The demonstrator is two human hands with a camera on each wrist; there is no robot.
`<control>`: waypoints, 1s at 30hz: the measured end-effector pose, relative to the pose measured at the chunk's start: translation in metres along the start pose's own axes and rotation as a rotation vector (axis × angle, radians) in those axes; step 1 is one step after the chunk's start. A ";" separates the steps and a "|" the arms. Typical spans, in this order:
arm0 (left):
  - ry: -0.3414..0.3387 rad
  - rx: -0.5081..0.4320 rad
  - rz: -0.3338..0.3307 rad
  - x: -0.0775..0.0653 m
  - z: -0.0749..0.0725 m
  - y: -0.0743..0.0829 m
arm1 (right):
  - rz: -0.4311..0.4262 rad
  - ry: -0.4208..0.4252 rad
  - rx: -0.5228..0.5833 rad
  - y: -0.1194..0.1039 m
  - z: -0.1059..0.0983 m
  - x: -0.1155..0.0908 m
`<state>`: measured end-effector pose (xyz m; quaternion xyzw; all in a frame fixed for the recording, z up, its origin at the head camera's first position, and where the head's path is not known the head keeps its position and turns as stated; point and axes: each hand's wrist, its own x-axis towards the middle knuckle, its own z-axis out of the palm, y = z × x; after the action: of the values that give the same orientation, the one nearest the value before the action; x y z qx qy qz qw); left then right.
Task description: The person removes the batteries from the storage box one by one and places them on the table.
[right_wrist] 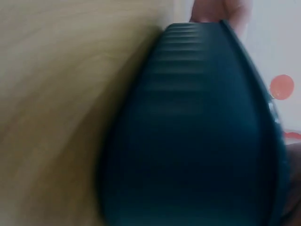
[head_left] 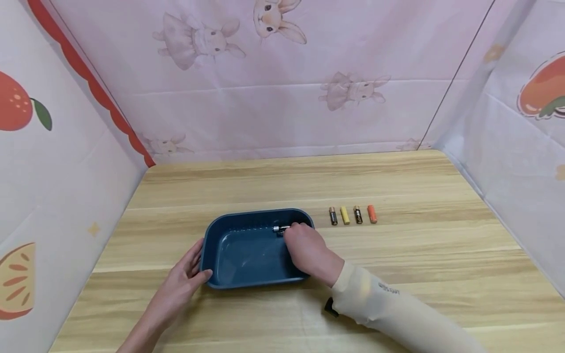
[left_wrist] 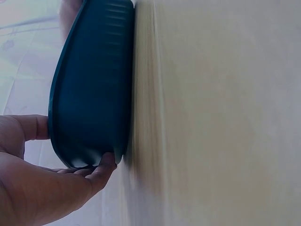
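Note:
A dark blue plastic basin (head_left: 251, 284) sits on the wooden table. My left hand (head_left: 181, 279) grips its left end, thumb at the rim and fingers along the outer wall; the left wrist view shows this hand (left_wrist: 51, 183) around the basin's end (left_wrist: 94, 94). My right hand (head_left: 309, 250) reaches over the basin's right side, fingers curled down inside. A silver-and-black battery (head_left: 280, 228) sticks out at its fingertips, seemingly pinched; a small dark shape just below it is unclear. In the right wrist view the basin wall (right_wrist: 188, 141) hides most of this hand.
Right of the basin, a row of small cylinders lies on the table (head_left: 419, 260): a black-and-copper battery (head_left: 333, 216), a yellow one (head_left: 345, 215), another black-and-copper battery (head_left: 358, 214) and an orange one (head_left: 372, 214). Printed cloth walls (head_left: 282, 122) stand around the table.

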<state>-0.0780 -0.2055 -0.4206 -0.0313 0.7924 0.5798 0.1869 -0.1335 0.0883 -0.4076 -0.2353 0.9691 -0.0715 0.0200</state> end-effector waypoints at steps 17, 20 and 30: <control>-0.010 -0.036 0.048 -0.002 0.000 -0.001 | -0.138 -0.060 0.581 0.013 -0.009 0.009; -0.007 -0.033 0.043 -0.002 0.000 0.000 | -0.169 -0.055 0.762 0.015 -0.011 0.009; -0.004 -0.024 0.044 -0.001 0.001 0.001 | -0.133 -0.030 1.274 0.021 -0.018 0.008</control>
<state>-0.0770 -0.2047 -0.4191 -0.0147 0.7856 0.5933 0.1753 -0.1513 0.1050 -0.3927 -0.2379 0.7196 -0.6312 0.1650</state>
